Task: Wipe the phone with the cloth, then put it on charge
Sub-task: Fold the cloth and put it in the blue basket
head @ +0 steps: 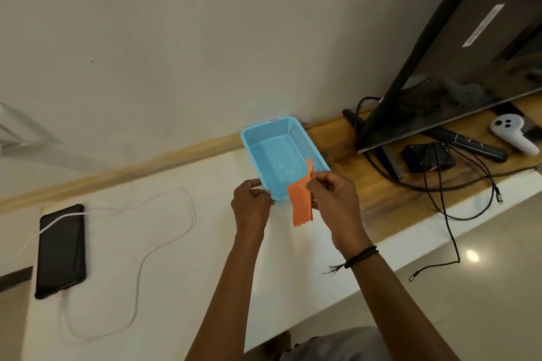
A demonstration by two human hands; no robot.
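A black phone (60, 250) lies flat on the white shelf at the far left, with a white charging cable (164, 231) running from its near end and looping over the shelf. My right hand (334, 199) pinches a small orange cloth (300, 204), which hangs over the near rim of a light blue perforated basket (281, 149). My left hand (252, 202) grips the basket's near left corner. Both hands are well to the right of the phone.
A large black TV (457, 53) leans on the wooden shelf (346, 143) at the right. Below it lie a black box (426, 157), a dark remote (466, 143), a white controller (511, 132) and loose black cables (448, 214). The wall runs close behind.
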